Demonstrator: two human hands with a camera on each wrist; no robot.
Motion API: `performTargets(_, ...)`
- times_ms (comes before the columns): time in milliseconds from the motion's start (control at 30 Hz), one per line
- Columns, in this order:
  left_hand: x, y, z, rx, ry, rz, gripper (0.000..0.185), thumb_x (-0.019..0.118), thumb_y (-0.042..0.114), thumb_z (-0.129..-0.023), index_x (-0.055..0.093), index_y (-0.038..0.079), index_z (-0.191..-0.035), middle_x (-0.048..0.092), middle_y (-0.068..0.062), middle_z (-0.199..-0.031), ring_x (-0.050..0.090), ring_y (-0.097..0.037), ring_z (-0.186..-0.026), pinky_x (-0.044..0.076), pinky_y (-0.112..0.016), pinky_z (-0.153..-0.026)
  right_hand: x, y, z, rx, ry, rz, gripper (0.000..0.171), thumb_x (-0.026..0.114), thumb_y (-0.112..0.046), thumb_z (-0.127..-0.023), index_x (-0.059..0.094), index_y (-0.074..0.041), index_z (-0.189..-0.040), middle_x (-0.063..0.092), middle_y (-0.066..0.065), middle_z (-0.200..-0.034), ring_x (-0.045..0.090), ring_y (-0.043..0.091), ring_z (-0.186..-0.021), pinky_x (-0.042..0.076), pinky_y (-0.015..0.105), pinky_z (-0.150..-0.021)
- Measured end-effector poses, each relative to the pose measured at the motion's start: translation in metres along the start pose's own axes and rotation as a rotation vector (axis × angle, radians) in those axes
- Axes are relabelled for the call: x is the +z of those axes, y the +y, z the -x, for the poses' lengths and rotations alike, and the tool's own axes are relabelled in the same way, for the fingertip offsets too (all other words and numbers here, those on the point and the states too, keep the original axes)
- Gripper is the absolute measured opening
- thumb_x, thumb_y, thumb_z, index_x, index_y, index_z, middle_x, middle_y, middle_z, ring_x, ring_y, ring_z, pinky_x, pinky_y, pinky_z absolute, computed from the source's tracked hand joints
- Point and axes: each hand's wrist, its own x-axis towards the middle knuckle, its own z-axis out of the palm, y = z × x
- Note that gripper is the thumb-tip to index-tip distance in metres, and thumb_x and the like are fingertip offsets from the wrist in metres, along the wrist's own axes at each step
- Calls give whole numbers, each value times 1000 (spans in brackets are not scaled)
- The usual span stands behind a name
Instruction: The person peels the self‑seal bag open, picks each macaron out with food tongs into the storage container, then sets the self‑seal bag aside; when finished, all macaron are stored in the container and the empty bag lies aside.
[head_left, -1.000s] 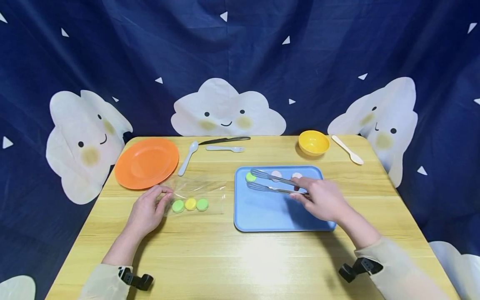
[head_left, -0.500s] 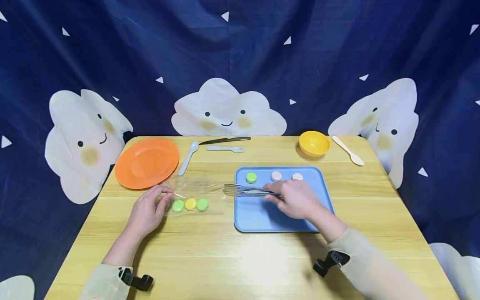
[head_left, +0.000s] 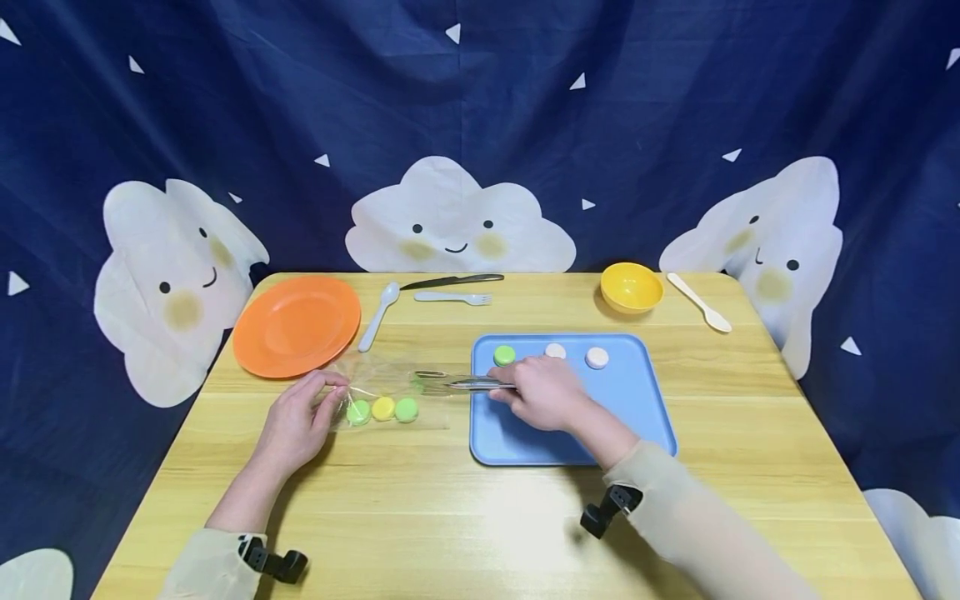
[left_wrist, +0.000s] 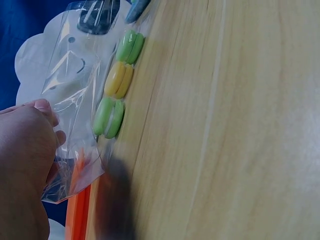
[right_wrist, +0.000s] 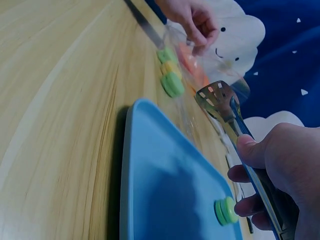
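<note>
In the head view my left hand (head_left: 303, 417) pinches the left edge of a clear plastic bag (head_left: 433, 417). Inside it a green macaron (left_wrist: 108, 117), a yellow macaron (left_wrist: 119, 80) and another green macaron (left_wrist: 130, 46) lie in a row. My right hand (head_left: 542, 392) grips metal tongs (head_left: 480, 383) above the left part of a blue tray (head_left: 600, 442). The slotted tong ends reach over the bag; whether they are inside it I cannot tell, and no macaron shows clearly between them. Along the tray's back are a green macaron (head_left: 504, 356) and two pale pink macarons (head_left: 597, 357).
An orange plate (head_left: 296, 325) lies behind my left hand. Behind the bag are a pale spoon (head_left: 380, 315), a black knife (head_left: 450, 282) and a pale fork (head_left: 452, 297). At the back right stand a yellow bowl (head_left: 632, 288) and a white spoon (head_left: 699, 302).
My right hand has carried the tongs leftward from over the tray's macarons to above the bag. The tong arms, spread at first, have come closer together. My left hand stays put.
</note>
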Motion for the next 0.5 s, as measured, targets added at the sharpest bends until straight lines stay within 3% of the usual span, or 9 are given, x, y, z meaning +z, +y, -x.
performTargets(333, -3, 2, 1, 40, 7, 13, 18, 75, -1, -96, 72, 11, -110, 73, -2, -107, 67, -26, -105, 53, -47, -90, 6, -15, -15, -31, -65, -33, 39, 71, -38, -103, 74, -14, -133, 77, 0, -119, 73, 23, -102, 59, 47, -77)
performTargets(500, -4, 4, 3, 43, -2, 17, 18, 76, 0, -96, 72, 10, -111, 74, -2, -111, 65, -25, -110, 50, -44, -96, 11, -18, -16, -54, -82, 0, 38, 72, -39, -102, 74, -14, -131, 77, -2, -110, 72, 18, -93, 58, 42, -72)
